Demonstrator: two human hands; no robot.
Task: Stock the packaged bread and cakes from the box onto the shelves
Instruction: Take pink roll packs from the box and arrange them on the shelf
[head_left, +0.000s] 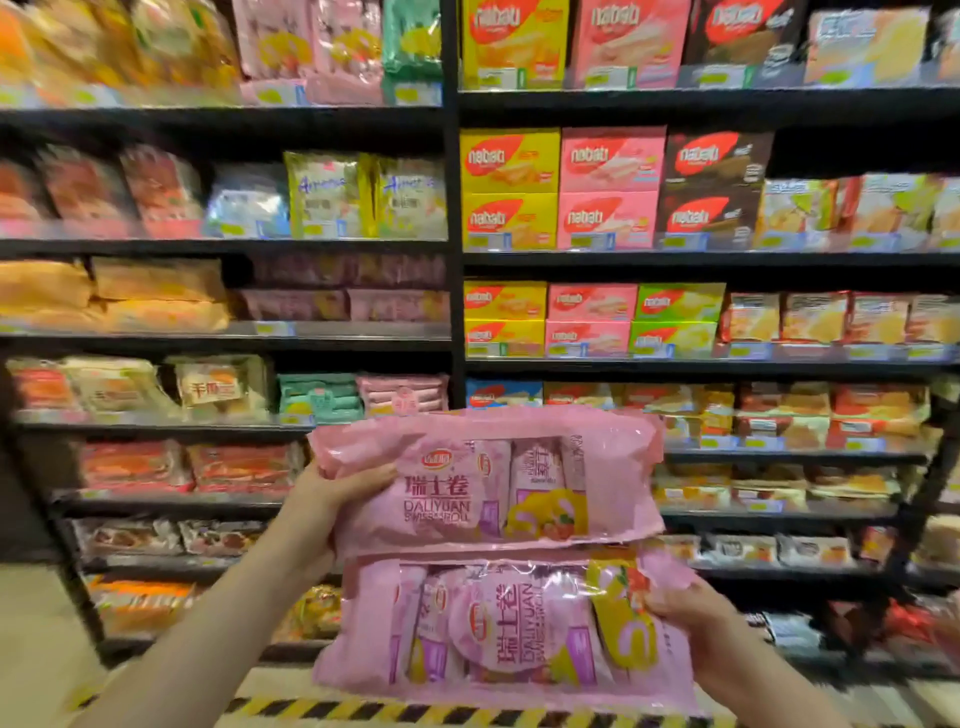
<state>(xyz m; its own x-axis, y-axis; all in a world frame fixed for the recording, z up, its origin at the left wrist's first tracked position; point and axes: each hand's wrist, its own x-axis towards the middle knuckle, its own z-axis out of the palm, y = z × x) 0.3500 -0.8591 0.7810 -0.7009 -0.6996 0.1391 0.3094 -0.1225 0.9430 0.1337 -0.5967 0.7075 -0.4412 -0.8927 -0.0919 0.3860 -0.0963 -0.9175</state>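
My left hand (332, 499) grips the upper pink Swiss roll pkg (483, 478) by its left edge, thumb on front. Just below, touching it, the lower pink Swiss roll pkg (498, 629) (label sideways) sits pinched at its right end in my right hand (685, 618). Both held up in front of the black shelves (452, 249), w/ the yellow wafer boxes (509, 187) further up right.

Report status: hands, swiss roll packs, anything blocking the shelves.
Left hand grips upper pack. Right hand grips lower pack. Both packs held up short of shelves. Nothing in the way.
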